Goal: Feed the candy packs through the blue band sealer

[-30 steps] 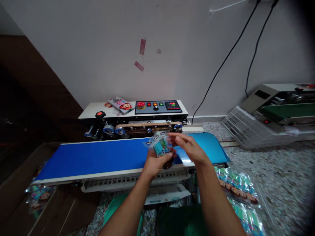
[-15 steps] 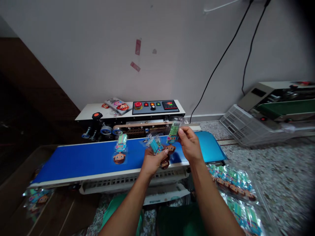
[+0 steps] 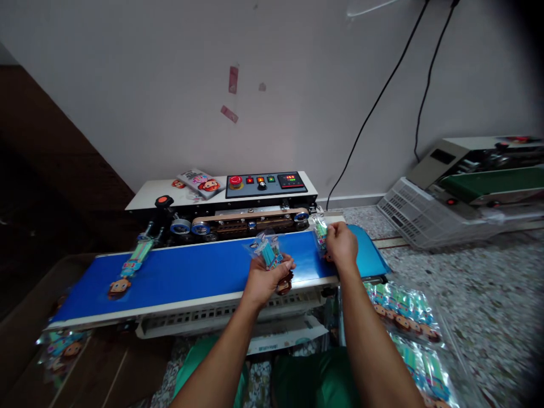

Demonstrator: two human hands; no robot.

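Over the near edge of the blue conveyor belt (image 3: 191, 275), my left hand (image 3: 266, 282) is closed on a small bunch of clear packets (image 3: 268, 254) with green-blue contents and brown cartoon heads. My right hand (image 3: 341, 245) pinches one similar packet (image 3: 320, 232) at the belt's right part, its upper end by the sealing machine (image 3: 255, 218). Another packet (image 3: 131, 266) lies tilted on the belt at the left, its top near the machine's rollers.
A printed package (image 3: 203, 182) rests on the machine's top beside the lit control panel (image 3: 267, 184). Packets in clear plastic (image 3: 406, 314) lie at the lower right. A brown box (image 3: 97, 362) stands below left. Farther right are a white crate (image 3: 408, 218) and a second machine (image 3: 476, 164).
My right hand has moved right and slightly down with its packet, away from my left hand. The packet on the belt has travelled left and turned. My left hand stays nearly in place.
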